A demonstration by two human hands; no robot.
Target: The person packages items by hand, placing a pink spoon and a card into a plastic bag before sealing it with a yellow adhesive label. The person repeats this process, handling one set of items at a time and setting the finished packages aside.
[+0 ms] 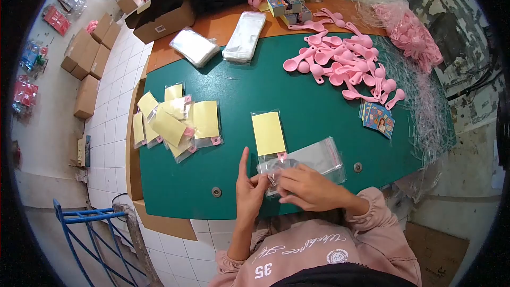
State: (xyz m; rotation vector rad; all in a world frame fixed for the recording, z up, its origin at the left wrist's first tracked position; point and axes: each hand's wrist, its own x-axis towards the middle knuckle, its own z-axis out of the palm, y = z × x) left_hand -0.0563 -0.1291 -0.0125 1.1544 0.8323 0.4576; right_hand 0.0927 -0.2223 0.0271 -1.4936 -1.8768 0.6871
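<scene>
In front of me lies a clear plastic bag with a yellow card (269, 134) in it, and the pink end of a spoon (282, 155) shows below the card. At the bag's near end, my left hand (251, 191) pinches the plastic, its index finger pointing up. My right hand (311, 187) is closed at the same end, its fingertips on the plastic and slightly blurred. Under and beside the right hand rests a stack of empty clear bags (319, 160), partly hidden by it.
Filled bags with yellow cards (206, 119) are heaped on the left of the green table (239, 90). Pink spoons (340, 61) are piled at the right, near picture cards (379, 119). Two stacks of clear bags (244, 37) lie at the back. A blue metal rack (90, 213) stands left.
</scene>
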